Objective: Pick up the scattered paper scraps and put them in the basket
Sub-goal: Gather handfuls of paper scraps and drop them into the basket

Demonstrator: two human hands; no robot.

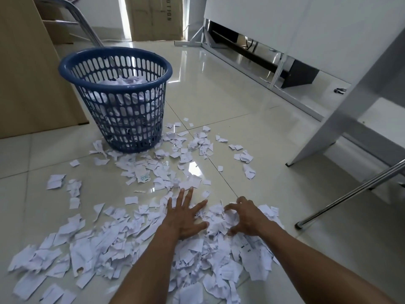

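Seen from the head of the person at work: white paper scraps point(122, 244) lie thick across the glossy tiled floor point(252, 106). They are densest near the viewer and thin out toward a blue slotted basket point(114, 50), which stands far left and is partly filled with paper. The step in hand looks like gathering a handful. To do it well, the two hands should sweep inward toward each other and bunch the loose pieces into one heap. They should then squeeze it from both sides and carry it low to the basket — thin scraps slip from a loose hold. The left hand point(186, 216) lies flat, fingers straight and spread, palm pressing on scraps and tile. The right hand point(245, 218), just beside it to the right, is clawed — fingers and thumb curl round a small clump of scraps. Both bare forearms reach forward from the near edge.
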